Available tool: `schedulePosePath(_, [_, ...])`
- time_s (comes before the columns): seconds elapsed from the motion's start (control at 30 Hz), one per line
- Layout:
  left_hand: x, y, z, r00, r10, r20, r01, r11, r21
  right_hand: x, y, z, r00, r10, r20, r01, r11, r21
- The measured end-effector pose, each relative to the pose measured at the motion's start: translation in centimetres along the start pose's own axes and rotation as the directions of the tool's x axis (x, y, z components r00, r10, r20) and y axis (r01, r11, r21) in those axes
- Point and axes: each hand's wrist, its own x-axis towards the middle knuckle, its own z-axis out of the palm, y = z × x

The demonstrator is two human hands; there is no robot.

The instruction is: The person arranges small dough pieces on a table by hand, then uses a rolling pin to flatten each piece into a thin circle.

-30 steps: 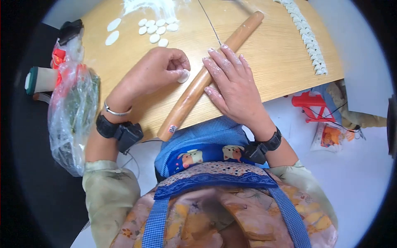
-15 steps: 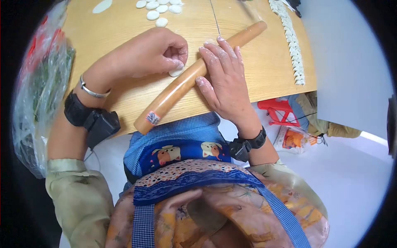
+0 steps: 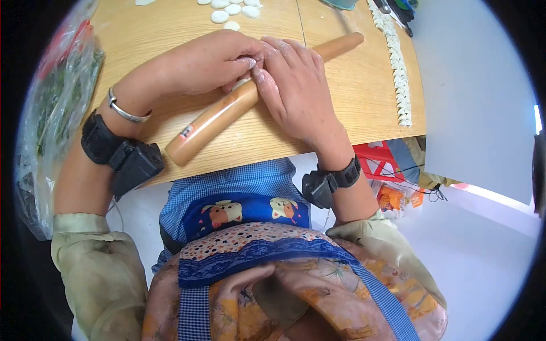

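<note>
A wooden rolling pin (image 3: 219, 116) lies diagonally on the table, its near end with a small sticker close to the front edge. My right hand (image 3: 296, 88) rests on top of the pin, palm down with fingers stretched over it. My left hand (image 3: 227, 59) is bent with its fingers closed at the pin's left side, touching my right hand. Under its fingertips a pale dough round (image 3: 241, 84) shows in part, pinched at its edge. The pin partly covers the dough.
Several flat dough rounds (image 3: 219, 16) lie at the far side of the wooden table (image 3: 170, 42). A long row of shaped dough pieces (image 3: 398, 71) runs along the right. Plastic-wrapped greens (image 3: 62, 108) lie at the left; a red stool (image 3: 378, 159) stands below the table.
My right hand has moved left, up against my left hand. The rolling pin has shifted left and now reaches over the dough round's edge.
</note>
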Motion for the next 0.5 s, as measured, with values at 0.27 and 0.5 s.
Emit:
schedulePosePath(0.27, [0.2,-0.8,-1.1,1.0,0.01,-0.013,-0.008,0.993,0.115,1.9,0.1,1.1,0.999,0.043,0.001,-0.043,0.999,0.003])
schedulePosePath(0.5, [0.1,-0.2,-0.4,0.992,0.127,0.019,-0.127,0.959,0.255,-2.4,-1.3,-1.1,0.989,0.121,0.081,-0.118,0.992,-0.043])
